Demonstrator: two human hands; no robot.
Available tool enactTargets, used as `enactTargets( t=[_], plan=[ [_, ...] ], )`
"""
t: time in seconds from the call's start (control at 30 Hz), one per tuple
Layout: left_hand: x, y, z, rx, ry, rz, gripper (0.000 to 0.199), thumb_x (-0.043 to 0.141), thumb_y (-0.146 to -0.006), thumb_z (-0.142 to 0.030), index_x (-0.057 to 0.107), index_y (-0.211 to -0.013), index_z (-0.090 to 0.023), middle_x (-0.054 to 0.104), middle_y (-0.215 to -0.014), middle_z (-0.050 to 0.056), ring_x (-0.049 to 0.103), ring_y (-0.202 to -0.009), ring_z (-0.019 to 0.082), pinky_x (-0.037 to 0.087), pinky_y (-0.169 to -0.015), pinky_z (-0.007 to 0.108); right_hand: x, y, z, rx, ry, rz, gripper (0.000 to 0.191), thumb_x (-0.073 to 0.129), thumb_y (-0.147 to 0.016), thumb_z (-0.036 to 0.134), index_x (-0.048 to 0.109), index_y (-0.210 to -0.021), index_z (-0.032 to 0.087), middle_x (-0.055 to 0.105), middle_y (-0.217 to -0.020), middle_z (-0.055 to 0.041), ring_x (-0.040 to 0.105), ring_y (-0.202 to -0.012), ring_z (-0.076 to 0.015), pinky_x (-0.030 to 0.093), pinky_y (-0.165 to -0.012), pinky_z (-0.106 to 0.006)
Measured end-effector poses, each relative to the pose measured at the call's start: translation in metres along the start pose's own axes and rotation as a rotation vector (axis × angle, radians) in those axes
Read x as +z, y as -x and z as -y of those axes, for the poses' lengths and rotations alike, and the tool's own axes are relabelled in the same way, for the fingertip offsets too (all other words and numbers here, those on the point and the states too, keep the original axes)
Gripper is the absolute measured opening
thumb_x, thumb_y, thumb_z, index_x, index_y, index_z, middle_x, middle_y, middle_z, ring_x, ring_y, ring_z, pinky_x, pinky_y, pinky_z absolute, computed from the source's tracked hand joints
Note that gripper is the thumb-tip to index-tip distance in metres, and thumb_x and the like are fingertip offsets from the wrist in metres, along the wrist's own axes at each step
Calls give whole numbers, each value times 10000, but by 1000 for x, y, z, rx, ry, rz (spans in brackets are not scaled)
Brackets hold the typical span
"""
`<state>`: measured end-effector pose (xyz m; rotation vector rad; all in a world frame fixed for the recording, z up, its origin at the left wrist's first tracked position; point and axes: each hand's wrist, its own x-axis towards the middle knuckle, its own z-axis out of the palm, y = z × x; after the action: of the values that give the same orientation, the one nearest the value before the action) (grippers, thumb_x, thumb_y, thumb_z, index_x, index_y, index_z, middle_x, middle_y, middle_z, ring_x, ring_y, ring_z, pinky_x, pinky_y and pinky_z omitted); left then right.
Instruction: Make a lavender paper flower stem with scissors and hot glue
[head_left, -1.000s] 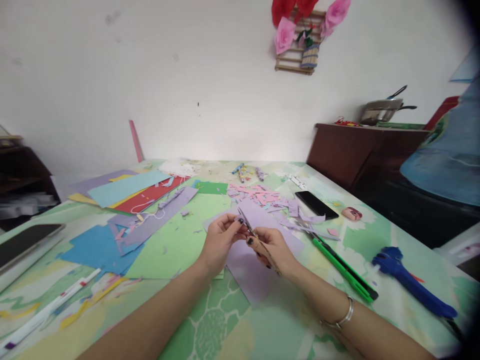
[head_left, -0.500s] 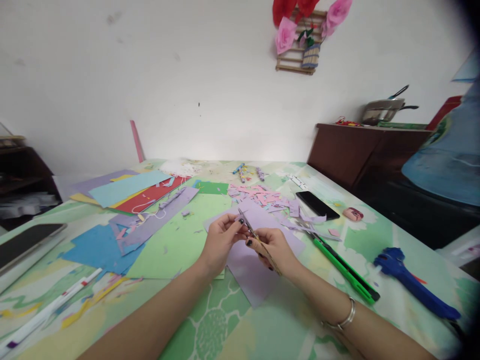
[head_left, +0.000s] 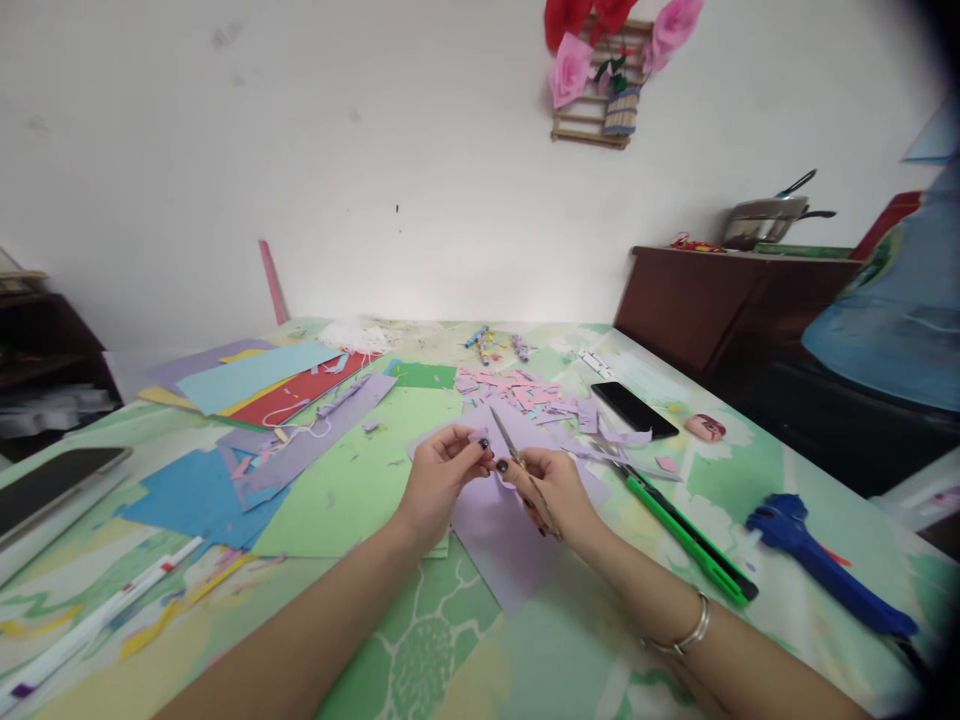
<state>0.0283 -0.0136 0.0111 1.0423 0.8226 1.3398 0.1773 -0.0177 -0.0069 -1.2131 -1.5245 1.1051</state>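
In my right hand is a pair of scissors, its blades together and pointing up and to the left. My left hand pinches a small piece of purple paper between thumb and fingertips, just left of the blades. The fingertips of both hands are close to each other. Below them lies a larger sheet of purple paper on the flowered tablecloth. A heap of pink and purple paper scraps sits just beyond my hands.
Green paper, blue paper and a red sheet spread to the left. Rightward lie a black phone, a green utility knife and a blue glue gun. A second phone rests at far left.
The scissors have moved slightly right, away from the small purple piece, and their tip now stands apart from my left fingers. My left hand has barely moved.
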Motion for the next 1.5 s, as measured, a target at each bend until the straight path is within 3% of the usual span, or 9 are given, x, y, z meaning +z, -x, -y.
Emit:
enactTargets(
  t=[0.2,0.3,0.63,0.9,1.17,1.3,1.5],
  plan=[
    [-1,1,-1,-101,-291,181,46,559,-650,-87,575,-639,-129,498,-496,-49,430,-471,57,308,-487,194,-3,-5,5,41,-173,-43,294,658,-675,435,549,-780,183,404,-347,111,316,-230,-60,244,-219,-160],
    [1,3,0,-128,-322,238,57,601,-645,-129,566,-600,-127,482,-472,-53,409,-447,59,279,-465,200,-3,-4,5,42,-165,-9,236,662,-667,372,547,-739,179,414,-340,109,313,-231,-55,251,-218,-154],
    [-1,0,-2,-11,-364,132,127,661,-689,-250,621,-678,-130,522,-583,-29,398,-524,71,304,-504,208,-2,-2,5,22,-207,41,150,600,-684,305,510,-683,185,394,-315,113,303,-231,-53,257,-227,-148],
    [0,2,2,-36,-174,191,138,685,-713,-260,647,-755,-134,626,-691,23,570,-664,121,441,-625,234,3,4,10,-8,-209,-24,192,606,-697,351,502,-717,191,403,-355,108,329,-266,-63,270,-270,-168],
    [-2,1,-8,-60,-29,96,180,707,-699,-259,627,-783,-122,685,-686,60,609,-593,124,448,-595,237,-7,2,14,-214,164,-207,208,597,-690,275,434,-596,187,346,-507,72,329,-479,-68,258,-443,-188],
    [-2,0,-12,-34,20,89,151,717,-681,-224,646,-757,-116,653,-628,29,563,-555,95,425,-577,222,-7,6,15,-286,394,-208,235,582,-706,284,413,-572,191,352,-475,74,321,-463,-73,244,-455,-200],
    [-1,2,-11,-30,38,106,115,707,-684,-202,652,-742,-119,634,-622,16,548,-566,91,422,-595,222,-3,10,13,-357,519,-204,250,570,-721,297,402,-567,194,407,-468,65,352,-451,-77,255,-474,-203]
  ],
)
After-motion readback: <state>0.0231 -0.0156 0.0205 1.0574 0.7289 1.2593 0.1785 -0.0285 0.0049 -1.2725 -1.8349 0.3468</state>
